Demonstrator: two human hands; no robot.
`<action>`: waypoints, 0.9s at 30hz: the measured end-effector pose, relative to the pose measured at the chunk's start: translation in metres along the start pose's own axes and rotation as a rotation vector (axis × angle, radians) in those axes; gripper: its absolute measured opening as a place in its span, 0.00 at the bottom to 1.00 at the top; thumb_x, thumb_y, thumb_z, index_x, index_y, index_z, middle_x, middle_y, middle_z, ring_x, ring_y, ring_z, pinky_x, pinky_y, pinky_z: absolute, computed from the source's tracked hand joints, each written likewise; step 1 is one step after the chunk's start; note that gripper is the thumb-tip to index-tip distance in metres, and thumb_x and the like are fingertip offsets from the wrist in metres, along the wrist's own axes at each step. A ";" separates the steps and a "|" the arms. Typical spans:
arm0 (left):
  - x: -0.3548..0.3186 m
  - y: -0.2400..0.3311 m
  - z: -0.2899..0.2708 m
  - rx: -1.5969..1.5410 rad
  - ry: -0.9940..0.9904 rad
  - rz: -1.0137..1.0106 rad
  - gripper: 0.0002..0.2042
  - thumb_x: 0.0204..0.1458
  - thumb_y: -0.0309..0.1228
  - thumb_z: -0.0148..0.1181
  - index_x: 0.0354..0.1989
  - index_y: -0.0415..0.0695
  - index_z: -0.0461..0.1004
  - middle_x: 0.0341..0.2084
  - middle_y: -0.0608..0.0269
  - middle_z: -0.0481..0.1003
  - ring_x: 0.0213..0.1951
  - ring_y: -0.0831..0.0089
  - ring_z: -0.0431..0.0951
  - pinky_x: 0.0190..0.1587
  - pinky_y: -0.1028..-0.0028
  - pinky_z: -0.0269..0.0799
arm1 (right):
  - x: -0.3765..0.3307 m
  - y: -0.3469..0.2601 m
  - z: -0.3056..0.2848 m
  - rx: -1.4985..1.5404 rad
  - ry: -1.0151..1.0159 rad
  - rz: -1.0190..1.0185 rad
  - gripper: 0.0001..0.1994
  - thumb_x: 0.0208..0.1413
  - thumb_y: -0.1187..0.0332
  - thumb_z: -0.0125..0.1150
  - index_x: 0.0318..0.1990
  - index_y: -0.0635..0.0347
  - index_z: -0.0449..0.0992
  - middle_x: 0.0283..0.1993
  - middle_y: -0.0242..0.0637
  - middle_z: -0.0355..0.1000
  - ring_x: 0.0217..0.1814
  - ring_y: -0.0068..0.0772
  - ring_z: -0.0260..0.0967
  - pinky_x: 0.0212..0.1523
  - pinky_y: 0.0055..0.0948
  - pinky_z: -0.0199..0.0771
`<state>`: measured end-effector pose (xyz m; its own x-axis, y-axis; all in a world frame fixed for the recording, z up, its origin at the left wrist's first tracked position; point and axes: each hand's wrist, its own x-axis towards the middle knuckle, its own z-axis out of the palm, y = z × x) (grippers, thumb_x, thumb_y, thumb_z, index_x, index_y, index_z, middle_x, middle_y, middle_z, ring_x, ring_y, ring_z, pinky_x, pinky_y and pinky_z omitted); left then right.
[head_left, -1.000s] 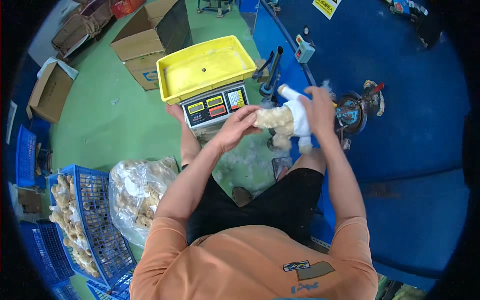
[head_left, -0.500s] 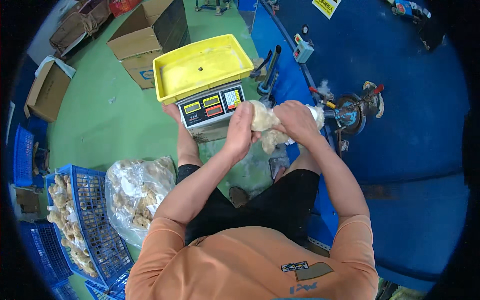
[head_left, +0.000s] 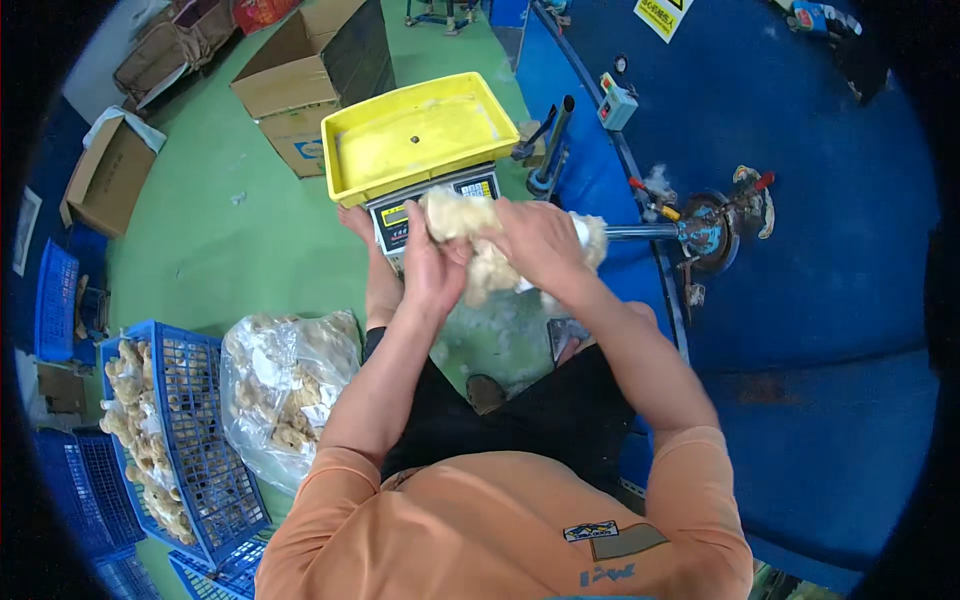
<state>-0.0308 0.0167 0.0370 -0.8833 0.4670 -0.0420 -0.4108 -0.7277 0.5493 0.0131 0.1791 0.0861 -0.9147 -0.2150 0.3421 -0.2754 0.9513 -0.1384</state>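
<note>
Both my hands hold a cream plush toy [head_left: 468, 222] in front of my chest. My left hand [head_left: 432, 268] grips its left side and my right hand [head_left: 535, 243] wraps its right side. The toy sits just off the tip of a metal filling nozzle [head_left: 640, 232] that sticks out from the blue machine [head_left: 800, 250]. Behind the toy stands a scale [head_left: 440, 200] with a yellow tray [head_left: 420, 135] on top.
A clear bag of cream toys [head_left: 285, 385] lies on the green floor at my left, beside a blue crate [head_left: 170, 440] holding more. Open cardboard boxes [head_left: 300, 80] stand behind the scale. A grey foot pedal area [head_left: 500, 330] lies by my knees.
My hands have drawn the toy leftward off the nozzle, toward the scale. The nozzle's pipe now shows bare.
</note>
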 end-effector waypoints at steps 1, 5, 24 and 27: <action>-0.004 0.007 0.013 0.223 0.089 0.123 0.19 0.69 0.42 0.48 0.58 0.41 0.69 0.33 0.63 0.77 0.25 0.79 0.72 0.26 0.81 0.70 | 0.002 -0.002 -0.004 0.089 -0.024 0.178 0.17 0.60 0.52 0.56 0.36 0.58 0.75 0.36 0.43 0.77 0.35 0.50 0.73 0.39 0.46 0.69; -0.016 -0.001 0.009 0.824 0.014 0.211 0.21 0.68 0.36 0.48 0.65 0.41 0.66 0.34 0.62 0.77 0.31 0.75 0.74 0.37 0.78 0.74 | -0.024 0.061 -0.011 -0.082 0.070 0.415 0.12 0.63 0.61 0.48 0.36 0.57 0.76 0.32 0.43 0.78 0.29 0.50 0.73 0.32 0.46 0.70; -0.003 -0.021 0.045 0.728 0.184 0.076 0.13 0.63 0.35 0.52 0.42 0.39 0.77 0.29 0.64 0.76 0.29 0.77 0.70 0.33 0.77 0.68 | -0.024 0.057 -0.011 -0.150 0.243 0.477 0.19 0.69 0.53 0.45 0.31 0.57 0.69 0.27 0.47 0.77 0.26 0.61 0.71 0.29 0.53 0.69; -0.007 -0.009 0.044 0.639 0.240 0.005 0.14 0.64 0.36 0.51 0.42 0.38 0.78 0.29 0.65 0.76 0.29 0.77 0.70 0.35 0.77 0.68 | -0.016 0.045 -0.014 -0.115 0.175 0.486 0.19 0.69 0.52 0.45 0.32 0.57 0.70 0.26 0.47 0.77 0.26 0.61 0.72 0.29 0.54 0.69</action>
<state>-0.0106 0.0418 0.0688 -0.9408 0.2863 -0.1817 -0.2577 -0.2557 0.9318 0.0194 0.2288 0.0873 -0.8630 0.2873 0.4156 0.2112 0.9524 -0.2198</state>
